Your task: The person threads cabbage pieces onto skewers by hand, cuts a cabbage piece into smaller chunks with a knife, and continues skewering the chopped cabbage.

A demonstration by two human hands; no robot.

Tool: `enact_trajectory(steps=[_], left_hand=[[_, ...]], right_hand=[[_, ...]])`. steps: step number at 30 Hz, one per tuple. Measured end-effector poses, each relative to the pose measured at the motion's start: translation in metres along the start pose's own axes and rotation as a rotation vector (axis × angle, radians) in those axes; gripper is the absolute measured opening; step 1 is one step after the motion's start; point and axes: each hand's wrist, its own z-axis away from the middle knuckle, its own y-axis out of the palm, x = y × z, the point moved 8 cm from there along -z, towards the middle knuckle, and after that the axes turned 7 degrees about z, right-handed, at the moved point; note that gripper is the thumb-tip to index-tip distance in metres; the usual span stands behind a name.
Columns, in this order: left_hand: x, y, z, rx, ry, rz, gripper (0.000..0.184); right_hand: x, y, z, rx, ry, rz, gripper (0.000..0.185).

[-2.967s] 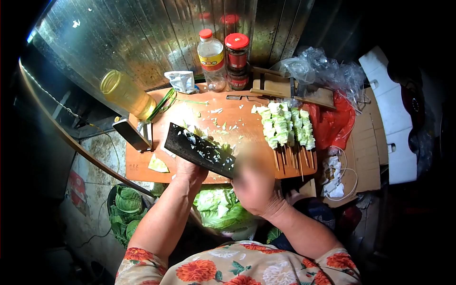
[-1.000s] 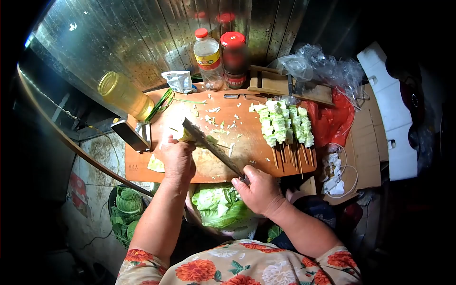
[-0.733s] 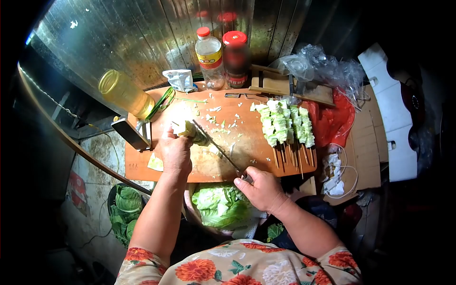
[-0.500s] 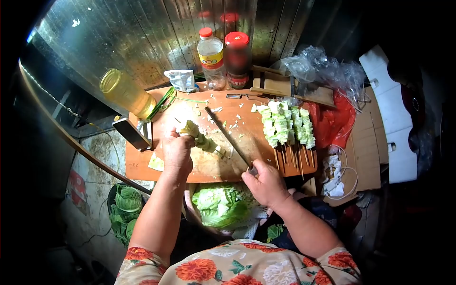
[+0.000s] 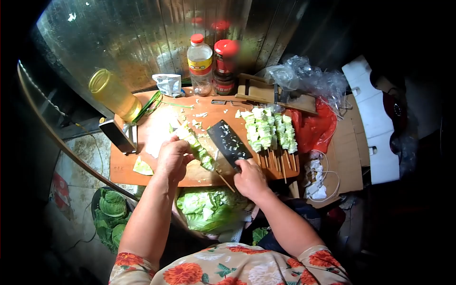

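Note:
My left hand [image 5: 174,156] is closed around the upper part of a cabbage skewer [image 5: 203,156], whose bare stick end slants down to the right. Pale green leaf pieces are packed along that stick. My right hand [image 5: 250,178] grips the near end of a dark cleaver [image 5: 230,141]; its handle is hidden in the fingers. The blade's broad face points up, with small cabbage bits stuck on it. Both hands are over the wooden board [image 5: 137,178]. Several finished cabbage skewers [image 5: 270,130] lie side by side right of the cleaver, sticks toward me.
A jar of yellow liquid [image 5: 114,97], a phone [image 5: 117,136], a red-capped bottle [image 5: 200,66] and a red-lidded jar [image 5: 225,66] line the board's left and back. Cabbage leaves [image 5: 209,209] fill a container below the board. Cabbage heads [image 5: 111,204] sit lower left; a red bag [image 5: 316,126] is right.
The cleaver has turned from edge-on to broad face up. The skewer in my left hand now shows more of its length, its bare stick pointing toward my right hand. The whole view has shifted slightly.

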Motion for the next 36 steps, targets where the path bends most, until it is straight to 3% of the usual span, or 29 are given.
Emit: enact_trajectory(steps=[1, 3, 7, 11, 16, 18, 21, 23, 26, 36], left_hand=[[0.001, 0.003, 0.0, 0.014, -0.004, 0.005, 0.035], [0.0, 0.003, 0.0, 0.005, 0.041, 0.015, 0.038], [0.009, 0.009, -0.003, 0.035, 0.023, -0.014, 0.038], [0.014, 0.025, -0.003, 0.159, 0.059, -0.07, 0.046], [0.014, 0.041, 0.006, 0.132, 0.017, -0.006, 0.046], [0.021, 0.044, 0.005, 0.144, -0.021, -0.039, 0.038], [0.023, 0.05, 0.01, 0.15, -0.031, -0.068, 0.033], [0.026, 0.049, 0.008, 0.139, -0.029, -0.061, 0.03], [0.027, 0.049, 0.007, 0.146, -0.028, -0.059, 0.03], [0.022, 0.051, 0.012, 0.166, -0.031, -0.079, 0.032]], right_hand=[[0.01, -0.011, 0.0, -0.057, -0.086, -0.1, 0.031], [0.009, 0.004, -0.002, 0.077, -0.127, -0.452, 0.029], [0.034, -0.013, 0.014, 0.086, -0.236, -0.269, 0.02], [0.029, -0.033, 0.02, -0.063, -0.293, -0.258, 0.014], [-0.03, -0.095, 0.006, -0.271, -0.05, -0.178, 0.015], [-0.077, -0.11, -0.002, -0.26, 0.209, -0.144, 0.021], [-0.141, -0.117, -0.017, -0.219, 0.308, 0.038, 0.022], [-0.156, -0.12, -0.02, -0.192, 0.33, 0.177, 0.022], [-0.175, -0.106, -0.025, -0.079, 0.431, 0.146, 0.021], [-0.177, -0.092, -0.031, -0.003, 0.411, 0.273, 0.029]])
